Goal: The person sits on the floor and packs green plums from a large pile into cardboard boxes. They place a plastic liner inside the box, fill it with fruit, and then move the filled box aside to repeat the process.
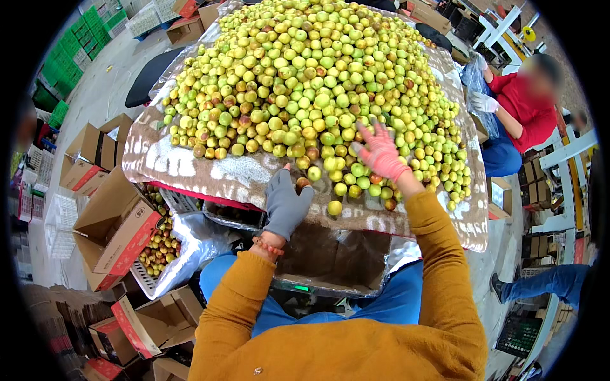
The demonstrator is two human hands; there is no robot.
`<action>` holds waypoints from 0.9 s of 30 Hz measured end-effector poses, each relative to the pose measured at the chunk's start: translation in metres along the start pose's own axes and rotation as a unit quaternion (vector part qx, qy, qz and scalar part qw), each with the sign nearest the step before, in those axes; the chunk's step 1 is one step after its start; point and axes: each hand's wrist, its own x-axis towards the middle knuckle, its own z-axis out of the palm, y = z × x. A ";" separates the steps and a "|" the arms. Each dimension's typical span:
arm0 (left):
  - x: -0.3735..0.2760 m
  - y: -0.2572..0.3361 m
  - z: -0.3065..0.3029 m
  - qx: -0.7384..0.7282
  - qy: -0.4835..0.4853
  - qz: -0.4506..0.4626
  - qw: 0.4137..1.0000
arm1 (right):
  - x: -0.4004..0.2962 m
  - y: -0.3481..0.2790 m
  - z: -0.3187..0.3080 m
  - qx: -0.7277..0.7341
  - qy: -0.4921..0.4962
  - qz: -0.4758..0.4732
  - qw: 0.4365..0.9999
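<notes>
A large heap of yellow-green jujubes (305, 90), some with brown-red patches, lies on a brown-and-white patterned blanket (228, 171) over a table. My right hand (379, 151), in a pink-red glove, rests with fingers spread on the near right part of the heap. Near the table's front edge is my left hand (287, 202), in a grey glove with a bare fingertip. One brownish jujube (302, 183) shows between its thumb and fingers; whether it is gripped I cannot tell. A plastic-lined box (333, 257) sits below the edge, between my knees.
At left, a white crate (143, 281) holds redder jujubes (162, 247), beside open cardboard boxes (114, 228). A smaller lined container (233, 216) sits under the table edge. At right, a person in red (524, 105) holds a clear plastic bag (476, 90). Green crates (71, 52) are stacked far left.
</notes>
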 end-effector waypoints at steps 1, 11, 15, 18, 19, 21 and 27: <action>-0.001 -0.001 -0.001 0.000 0.004 0.006 1.000 | -0.008 -0.007 0.013 -0.001 0.002 -0.024 1.000; 0.000 -0.006 -0.010 -0.043 -0.041 0.009 0.998 | -0.077 -0.025 -0.016 0.126 -0.127 -0.153 0.972; -0.002 -0.009 -0.018 -0.120 -0.052 0.009 0.991 | -0.089 -0.008 -0.025 0.138 -0.027 -0.015 0.990; -0.002 0.002 -0.026 -0.117 -0.062 -0.009 0.991 | -0.082 0.013 -0.016 0.030 0.143 0.057 0.988; -0.003 0.004 -0.028 -0.115 -0.060 -0.006 0.992 | -0.073 0.014 -0.018 0.003 0.125 0.071 0.990; -0.003 0.003 -0.028 -0.113 -0.051 0.008 0.992 | -0.052 0.009 -0.020 -0.051 0.091 0.096 0.990; 0.000 -0.002 -0.026 -0.088 -0.016 0.037 0.995 | -0.021 0.003 -0.009 -0.123 0.074 0.129 0.981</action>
